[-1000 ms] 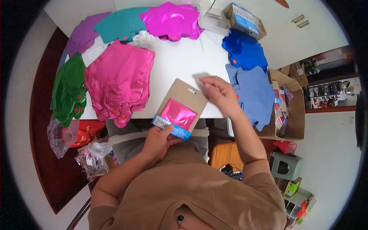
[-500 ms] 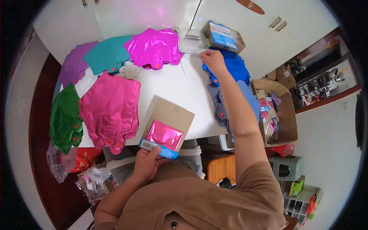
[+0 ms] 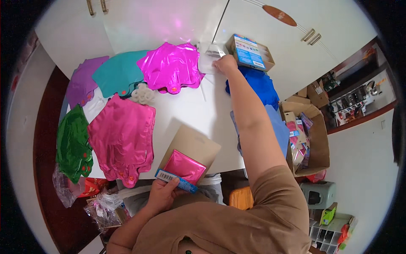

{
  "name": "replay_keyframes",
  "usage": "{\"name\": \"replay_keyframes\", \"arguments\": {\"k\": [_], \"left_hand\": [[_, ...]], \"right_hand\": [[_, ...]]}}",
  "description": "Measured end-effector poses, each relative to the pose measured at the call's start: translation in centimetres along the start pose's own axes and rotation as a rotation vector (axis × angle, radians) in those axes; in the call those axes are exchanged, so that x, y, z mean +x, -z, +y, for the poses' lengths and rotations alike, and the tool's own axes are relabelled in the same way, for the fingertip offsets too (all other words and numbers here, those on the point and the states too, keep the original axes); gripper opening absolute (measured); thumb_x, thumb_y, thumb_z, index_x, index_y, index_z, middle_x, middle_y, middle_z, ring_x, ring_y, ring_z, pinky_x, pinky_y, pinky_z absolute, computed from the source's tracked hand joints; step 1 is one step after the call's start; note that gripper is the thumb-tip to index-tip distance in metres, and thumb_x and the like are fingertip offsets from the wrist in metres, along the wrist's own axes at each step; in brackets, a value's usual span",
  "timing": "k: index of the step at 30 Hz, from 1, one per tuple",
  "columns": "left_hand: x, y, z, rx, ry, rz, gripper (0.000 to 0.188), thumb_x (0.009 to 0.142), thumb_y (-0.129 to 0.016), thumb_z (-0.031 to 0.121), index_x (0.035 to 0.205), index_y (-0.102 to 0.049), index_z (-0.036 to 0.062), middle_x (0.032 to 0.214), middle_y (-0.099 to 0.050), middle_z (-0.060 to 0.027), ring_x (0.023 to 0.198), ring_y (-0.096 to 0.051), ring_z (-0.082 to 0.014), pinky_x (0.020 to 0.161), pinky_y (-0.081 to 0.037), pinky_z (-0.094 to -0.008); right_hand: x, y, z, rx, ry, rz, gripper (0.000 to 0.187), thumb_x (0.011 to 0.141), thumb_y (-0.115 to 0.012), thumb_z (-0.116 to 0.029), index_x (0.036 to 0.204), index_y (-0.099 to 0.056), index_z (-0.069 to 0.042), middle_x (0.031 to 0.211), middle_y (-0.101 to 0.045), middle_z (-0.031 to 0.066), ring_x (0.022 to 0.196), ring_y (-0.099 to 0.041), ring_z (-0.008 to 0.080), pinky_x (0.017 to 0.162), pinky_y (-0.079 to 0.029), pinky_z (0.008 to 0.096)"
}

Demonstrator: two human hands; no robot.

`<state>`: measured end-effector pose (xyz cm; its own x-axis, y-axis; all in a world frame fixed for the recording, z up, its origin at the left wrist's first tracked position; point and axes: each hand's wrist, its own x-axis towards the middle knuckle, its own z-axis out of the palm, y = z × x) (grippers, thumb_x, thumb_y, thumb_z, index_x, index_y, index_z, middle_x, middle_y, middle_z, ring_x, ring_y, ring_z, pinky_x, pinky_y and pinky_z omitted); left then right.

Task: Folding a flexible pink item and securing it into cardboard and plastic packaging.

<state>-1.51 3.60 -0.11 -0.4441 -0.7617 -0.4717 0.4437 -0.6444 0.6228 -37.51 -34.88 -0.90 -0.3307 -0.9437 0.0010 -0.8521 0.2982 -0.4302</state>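
Observation:
My left hand (image 3: pixel 164 194) grips the lower edge of a brown cardboard hang card (image 3: pixel 195 140). On the card lies a folded shiny pink foil balloon (image 3: pixel 185 166). Across its bottom runs a blue label strip with a barcode (image 3: pixel 173 178), under my thumb. My right arm reaches to the back of the table, where my right hand (image 3: pixel 226 64) has its fingers drawn together at the edge of a translucent plastic container or bag stack (image 3: pixel 207 63); what they pinch is too small to make out. An open cardboard box (image 3: pixel 265 58) holding a blue printed packet (image 3: pixel 248 51) stands beside that hand.
Flat foil balloons lie around the white table (image 3: pixel 182 110): pink (image 3: pixel 122 139), magenta (image 3: pixel 171 65), teal (image 3: pixel 120 74), purple (image 3: pixel 84 80), green (image 3: pixel 72 144) and blue (image 3: pixel 258 84). A white clustered object (image 3: pixel 143 94) sits among them. Right of the table, a carton (image 3: pixel 317 148) holds packaged cards.
My right hand has shifted slightly left onto the translucent plastic at the back. The view has tilted, so the table sits lower. My left hand keeps hold of the card.

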Motion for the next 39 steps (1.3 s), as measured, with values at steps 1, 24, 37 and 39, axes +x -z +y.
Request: {"name": "replay_keyframes", "arguments": {"k": [1,24,37,39], "left_hand": [[0.0,0.0,-0.1,-0.004,-0.002,0.001,0.016,0.094,-0.050,0.009,0.102,-0.060,-0.0019,0.098,-0.065,-0.0119,0.091,-0.065,-0.0223,0.080,-0.056,-0.0414],[-6.7,4.6,-1.4,0.288,-0.216,-0.021,0.010,0.089,-0.061,0.011,0.091,-0.064,0.0025,0.080,-0.063,0.0012,0.072,-0.056,-0.0065,0.065,-0.044,-0.0225],[-6.5,4.8,-2.8,0.026,-0.089,0.084,0.020,0.090,-0.057,0.012,0.108,-0.054,0.0039,0.104,-0.062,-0.0087,0.092,-0.062,-0.0200,0.081,-0.054,-0.0389],[-5.9,4.4,-3.1,-0.033,-0.095,0.106,0.021,0.092,-0.054,0.011,0.112,-0.052,0.0039,0.108,-0.061,-0.0088,0.094,-0.063,-0.0211,0.086,-0.053,-0.0419]], "right_hand": [[-0.1,0.0,-0.1,-0.013,0.005,0.016,0.045,0.070,-0.072,-0.038,0.092,-0.069,0.001,0.101,-0.066,0.0198,0.097,-0.064,0.0314,0.085,-0.050,0.0372],[-34.3,0.4,-5.4,0.206,0.534,-0.079,0.020,0.078,-0.061,-0.022,0.074,-0.059,-0.002,0.073,-0.059,0.0160,0.067,-0.059,0.0336,0.061,-0.047,0.0404],[-36.4,0.6,-5.3,0.362,0.457,0.030,0.025,0.086,-0.060,-0.024,0.075,-0.062,-0.002,0.068,-0.060,0.0087,0.064,-0.058,0.0202,0.059,-0.046,0.0314],[-37.8,1.3,-3.8,0.501,0.389,0.073,0.022,0.089,-0.059,-0.021,0.078,-0.064,-0.001,0.068,-0.061,0.0059,0.063,-0.056,0.0146,0.058,-0.044,0.0275]]}}
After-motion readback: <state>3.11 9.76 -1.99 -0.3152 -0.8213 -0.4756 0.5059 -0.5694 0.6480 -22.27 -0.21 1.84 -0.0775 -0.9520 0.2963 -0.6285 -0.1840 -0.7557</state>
